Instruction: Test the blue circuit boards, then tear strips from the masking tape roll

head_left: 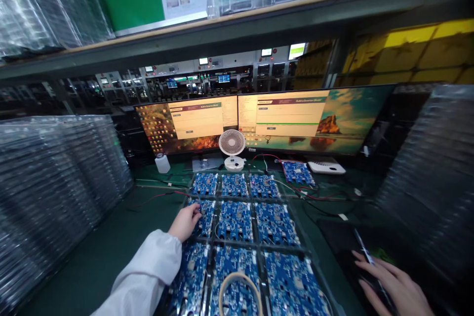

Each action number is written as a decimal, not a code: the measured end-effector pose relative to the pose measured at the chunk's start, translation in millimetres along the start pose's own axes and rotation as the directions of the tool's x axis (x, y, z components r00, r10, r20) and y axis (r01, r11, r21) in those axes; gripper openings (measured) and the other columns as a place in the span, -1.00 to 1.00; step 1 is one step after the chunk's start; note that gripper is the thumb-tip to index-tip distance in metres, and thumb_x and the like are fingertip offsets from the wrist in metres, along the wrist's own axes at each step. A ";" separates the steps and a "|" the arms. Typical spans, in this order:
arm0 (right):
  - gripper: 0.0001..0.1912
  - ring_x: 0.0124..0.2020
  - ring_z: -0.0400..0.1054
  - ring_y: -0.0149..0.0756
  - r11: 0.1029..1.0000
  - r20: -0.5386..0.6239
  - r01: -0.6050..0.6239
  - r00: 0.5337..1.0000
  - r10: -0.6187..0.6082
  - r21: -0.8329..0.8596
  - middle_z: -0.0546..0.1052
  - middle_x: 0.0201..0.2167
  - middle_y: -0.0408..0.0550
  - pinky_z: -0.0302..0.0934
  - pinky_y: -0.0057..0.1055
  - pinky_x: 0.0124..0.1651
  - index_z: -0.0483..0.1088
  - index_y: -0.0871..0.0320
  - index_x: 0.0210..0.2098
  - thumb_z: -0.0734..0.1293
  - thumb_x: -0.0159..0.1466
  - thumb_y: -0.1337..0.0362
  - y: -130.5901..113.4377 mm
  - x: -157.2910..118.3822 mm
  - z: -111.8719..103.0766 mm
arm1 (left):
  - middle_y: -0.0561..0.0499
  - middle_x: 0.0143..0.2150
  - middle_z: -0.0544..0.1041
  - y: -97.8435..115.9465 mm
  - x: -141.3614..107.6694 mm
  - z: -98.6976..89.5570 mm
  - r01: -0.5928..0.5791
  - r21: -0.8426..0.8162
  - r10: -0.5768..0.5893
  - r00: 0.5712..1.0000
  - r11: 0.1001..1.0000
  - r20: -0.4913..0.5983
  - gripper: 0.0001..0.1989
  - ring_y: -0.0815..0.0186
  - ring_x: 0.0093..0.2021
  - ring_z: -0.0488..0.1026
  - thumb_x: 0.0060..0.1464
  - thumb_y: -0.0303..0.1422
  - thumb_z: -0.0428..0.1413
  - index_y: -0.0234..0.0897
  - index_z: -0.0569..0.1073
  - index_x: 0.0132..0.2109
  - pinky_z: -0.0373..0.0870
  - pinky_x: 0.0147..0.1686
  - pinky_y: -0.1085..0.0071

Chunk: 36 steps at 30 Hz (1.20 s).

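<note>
My left hand, in a white sleeve, reaches over the blue circuit board at the left of the middle row. Its thumb and fingertips are pinched together; what they hold is hidden. A thin red cable runs close by. Several similar boards lie in rows in a clear plastic tray. A roll of pale tape rests on the front middle board. At the right, my right hand curls with a slim pen-like tool between its fingers. The dark area below those fingers is hard to make out.
Two monitors stand at the back, behind a small white fan. Another wired board lies near a white device. Stacked plastic trays rise at left, more trays at right. A shelf spans overhead.
</note>
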State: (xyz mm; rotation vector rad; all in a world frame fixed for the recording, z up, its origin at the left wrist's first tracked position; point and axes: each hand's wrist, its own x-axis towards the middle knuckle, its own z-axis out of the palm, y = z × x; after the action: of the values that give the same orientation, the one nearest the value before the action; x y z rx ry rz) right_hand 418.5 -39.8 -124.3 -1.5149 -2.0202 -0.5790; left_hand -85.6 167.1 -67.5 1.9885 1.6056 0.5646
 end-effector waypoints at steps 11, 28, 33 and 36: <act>-0.65 0.05 0.21 -0.16 1.000 0.008 -0.008 1.000 0.008 0.013 0.37 0.06 -0.06 0.17 -0.22 -0.02 0.23 0.11 0.07 0.17 0.32 0.20 -1.8 1.4 -0.4 | -0.01 -0.36 0.50 14.8 -0.7 -11.8 -0.007 0.317 -0.003 0.999 0.948 0.032 -0.83 0.30 -0.32 0.41 0.17 -0.33 -0.04 -0.27 0.38 -0.33 0.10 -0.35 0.45; -0.66 0.01 0.24 -0.21 0.999 -0.019 0.038 0.999 -0.038 -0.036 0.41 0.02 -0.06 0.22 -0.29 -0.08 0.24 0.14 0.05 0.16 0.31 0.20 -5.8 7.9 -7.2 | -0.01 -0.38 0.47 9.8 6.0 -11.4 -0.049 0.151 0.038 0.996 0.987 0.075 -0.86 0.32 -0.32 0.37 0.11 -0.44 0.01 -0.32 0.30 -0.43 0.16 -0.25 0.47; -0.66 0.01 0.26 -0.19 1.000 -0.019 0.022 1.000 -0.023 -0.019 0.41 0.01 -0.07 0.24 -0.27 -0.08 0.25 0.11 0.05 0.17 0.30 0.20 -4.5 7.6 -5.6 | -0.03 -0.35 0.45 0.3 7.5 -3.5 -0.094 0.179 0.083 0.994 0.979 0.071 -0.86 0.32 -0.30 0.35 0.09 -0.47 0.02 -0.33 0.29 -0.44 0.18 -0.22 0.44; -0.68 0.00 0.26 -0.20 1.000 -0.036 0.021 0.999 -0.022 -0.022 0.43 -0.01 -0.09 0.25 -0.28 -0.10 0.26 0.10 0.03 0.17 0.31 0.19 -8.2 11.8 -7.1 | -0.06 -0.31 0.43 2.7 6.1 -1.7 -0.104 0.195 0.096 0.994 0.975 0.052 -0.84 0.31 -0.27 0.34 0.10 -0.49 0.01 -0.34 0.28 -0.45 0.21 -0.17 0.42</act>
State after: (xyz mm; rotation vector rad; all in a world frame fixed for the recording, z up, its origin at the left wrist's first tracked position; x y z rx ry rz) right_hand 409.2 -37.9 -111.4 -1.4861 -2.0109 -0.6340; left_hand -83.4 172.8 -64.5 2.2216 1.5965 0.4102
